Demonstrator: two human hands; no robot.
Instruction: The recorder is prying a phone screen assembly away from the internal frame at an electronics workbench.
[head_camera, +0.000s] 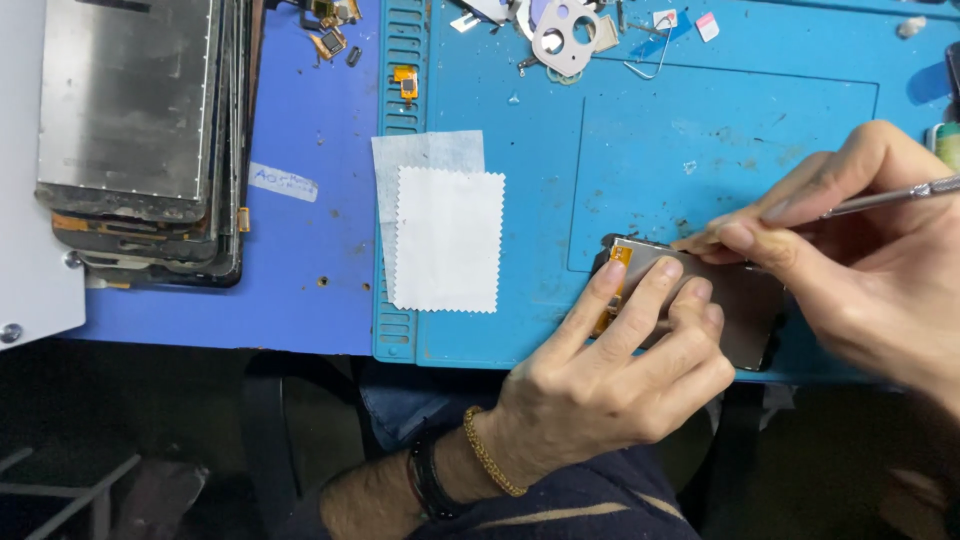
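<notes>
You're at a phone repair bench in a small electronics workshop. A scuffed blue silicone work mat (640, 130) covers the table, a stack of stripped display panels (140, 130) sits at its far corner, and loose camera bezels (565, 35), flex cables (405, 80) and wipes (445, 235) lie scattered around.

Left hand (610, 375) on phone screen panel (740, 305), right hand (850, 260) with metal tool (890, 198).

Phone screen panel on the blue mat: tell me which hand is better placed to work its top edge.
Right. The right hand holds the metal tool with fingertips at the screen panel top edge, while the left hand presses flat on the panel, likely steadying it.
</notes>
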